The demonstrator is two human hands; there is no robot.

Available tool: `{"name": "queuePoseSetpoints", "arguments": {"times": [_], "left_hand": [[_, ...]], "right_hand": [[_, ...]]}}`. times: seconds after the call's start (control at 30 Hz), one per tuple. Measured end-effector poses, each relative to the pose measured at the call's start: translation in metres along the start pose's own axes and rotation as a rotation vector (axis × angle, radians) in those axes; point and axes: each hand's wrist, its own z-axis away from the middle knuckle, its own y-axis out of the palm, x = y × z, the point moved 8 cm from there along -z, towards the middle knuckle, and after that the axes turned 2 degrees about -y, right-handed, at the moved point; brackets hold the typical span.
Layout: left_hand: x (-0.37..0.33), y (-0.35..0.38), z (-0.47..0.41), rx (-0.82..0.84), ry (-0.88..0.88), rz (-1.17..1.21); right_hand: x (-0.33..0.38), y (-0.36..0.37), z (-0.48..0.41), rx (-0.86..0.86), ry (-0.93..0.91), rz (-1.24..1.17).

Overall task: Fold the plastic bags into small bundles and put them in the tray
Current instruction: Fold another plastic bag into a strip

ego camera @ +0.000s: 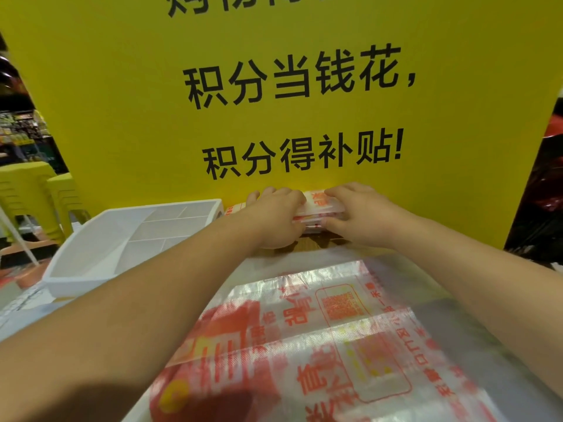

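At frame centre our left hand (274, 219) and right hand (358, 216) both seem clamped on the bundle (316, 205); slick plastic could spring open before the tray (73, 286), centre left.

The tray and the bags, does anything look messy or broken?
Nothing stands out. The white tray looks whole, with no bundles showing in it. The left hand and right hand hold a folded bag by the yellow sign, and the other bags lie flat, only creased.
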Motion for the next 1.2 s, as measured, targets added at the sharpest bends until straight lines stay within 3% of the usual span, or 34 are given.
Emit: {"name": "queuePoseSetpoints", "arguments": {"times": [0.3,0.47,0.63,0.8,1.0,1.1,1.2], "left_hand": [[0.000,-0.021,0.033,-0.009,-0.007,-0.081],[0.006,-0.030,0.087,0.056,-0.053,-0.297],[0.009,-0.045,0.158,0.068,-0.077,-0.340],[0.005,-0.058,0.245,0.019,-0.066,-0.213],[-0.001,-0.019,0.358,0.043,0.024,0.063],[0.012,0.004,0.380,0.042,0.013,0.130],[0.023,0.011,0.378,-0.024,-0.010,0.197]], "right_hand": [[0.018,-0.024,0.031,0.012,-0.009,0.017],[0.052,-0.040,0.070,0.029,-0.091,0.184],[0.100,-0.061,0.119,0.002,-0.169,0.190],[0.139,-0.067,0.185,0.024,-0.247,0.104],[0.148,-0.045,0.261,0.184,-0.307,-0.046],[0.144,-0.029,0.288,0.326,-0.307,-0.039],[0.138,-0.022,0.301,0.329,-0.284,-0.011]]}}
